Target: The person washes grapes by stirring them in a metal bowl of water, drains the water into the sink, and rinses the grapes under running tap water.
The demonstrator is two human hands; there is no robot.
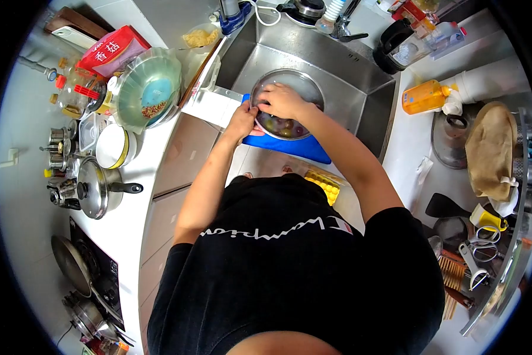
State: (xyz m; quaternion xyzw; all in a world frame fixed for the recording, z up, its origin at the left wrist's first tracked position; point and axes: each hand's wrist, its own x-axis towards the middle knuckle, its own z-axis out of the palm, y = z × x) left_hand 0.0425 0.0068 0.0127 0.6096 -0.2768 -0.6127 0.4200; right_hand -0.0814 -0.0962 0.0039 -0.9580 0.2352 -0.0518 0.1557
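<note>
A round metal bowl [311, 89] rests at the near edge of the sink, holding cloudy water and several dark and greenish round fruits [282, 126]. My left hand [242, 122] grips the bowl's left rim, the thumb near the edge and fingers under its side. Over the bowl's upper left part is my right hand [282, 100], its fingers bent down near the water; what they touch, if anything, is hidden. Beneath the bowl, a blue cloth or mat [295, 148] hangs over the front edge.
The steel sink [343, 77] surrounds the bowl, with a faucet [344, 29] behind. On the left counter stand a green bowl [130, 89] and a lidded pan [92, 189]. An orange bottle [423, 97] and a glass lid [446, 139] are on the right.
</note>
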